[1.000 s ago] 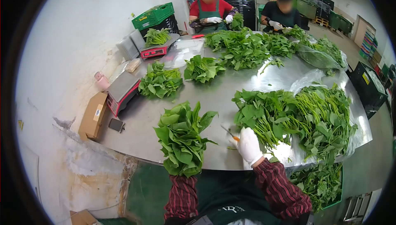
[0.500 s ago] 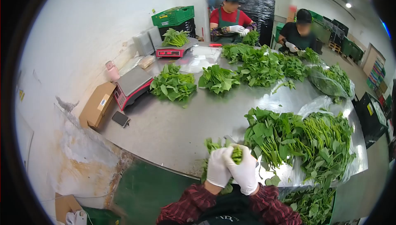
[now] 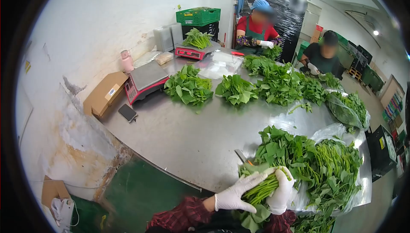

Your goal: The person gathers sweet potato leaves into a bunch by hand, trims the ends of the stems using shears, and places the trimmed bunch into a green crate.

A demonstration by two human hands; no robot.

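A bunch of leafy greens (image 3: 261,191), stems turned up toward me, sits between my two white-gloved hands at the table's front edge. My left hand (image 3: 239,193) lies along its left side, with the thumb and fingers spread around the stems. From the right, my right hand (image 3: 280,192) curls its fingers around the stem ends. Leaves hang out below, in front of my apron. Just beyond the hands lies a flat metal blade (image 3: 241,156) with a bit of orange at its near end, partly hidden by leaves. A large pile of greens (image 3: 329,164) is right of my hands.
On the metal table (image 3: 179,139) are a phone (image 3: 127,113), a scale (image 3: 148,76), a second scale (image 3: 190,53) bearing greens, and loose bunches (image 3: 235,90). A cardboard box (image 3: 105,92) stands at the left edge. Two people (image 3: 256,30) work across the table.
My hands have shifted right with the bunch and turned it, so more stems show. The left hand has opened out along it. My view has tilted; the person in red has lowered one hand.
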